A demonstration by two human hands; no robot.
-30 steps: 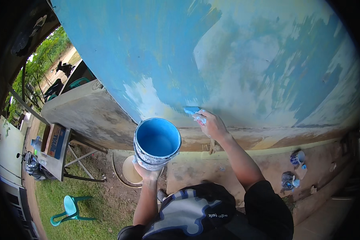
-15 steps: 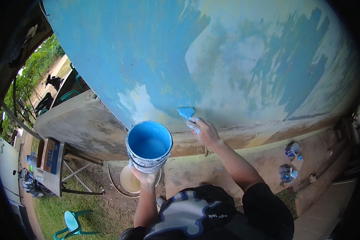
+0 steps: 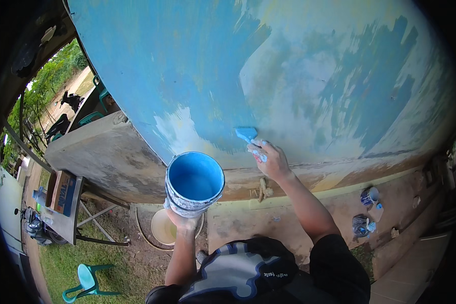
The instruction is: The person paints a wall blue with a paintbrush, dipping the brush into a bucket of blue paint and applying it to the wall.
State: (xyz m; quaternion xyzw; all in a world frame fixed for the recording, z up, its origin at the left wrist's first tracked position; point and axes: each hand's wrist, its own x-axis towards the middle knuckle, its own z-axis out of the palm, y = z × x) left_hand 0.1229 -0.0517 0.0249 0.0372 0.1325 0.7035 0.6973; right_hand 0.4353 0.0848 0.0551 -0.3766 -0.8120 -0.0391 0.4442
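Observation:
My right hand (image 3: 272,160) is closed round the handle of a paintbrush (image 3: 247,134) coated in light blue. Its bristles meet the wall (image 3: 299,76) at the lower edge of a blue painted area. Blue paint spots my fingers. My left hand (image 3: 183,219) holds up a paint bucket (image 3: 193,178) from below, its fingers partly hidden beneath it. Blue paint lies inside the bucket, and its outside is smeared white. Blue strokes cover the wall's left side, with pale patches between them and a darker blue patch farther right.
A low concrete wall (image 3: 106,152) joins at the left, beside a table (image 3: 68,215) bearing a cardboard box (image 3: 63,192). A green plastic chair (image 3: 87,278) stands on the grass. Below the bucket sits a round basin (image 3: 162,228). Small containers (image 3: 370,196) rest on the ledge at right.
The brush in my right hand has moved slightly up and right along the wall. The bucket has shifted a little to the right in view, as the whole view also shifted slightly.

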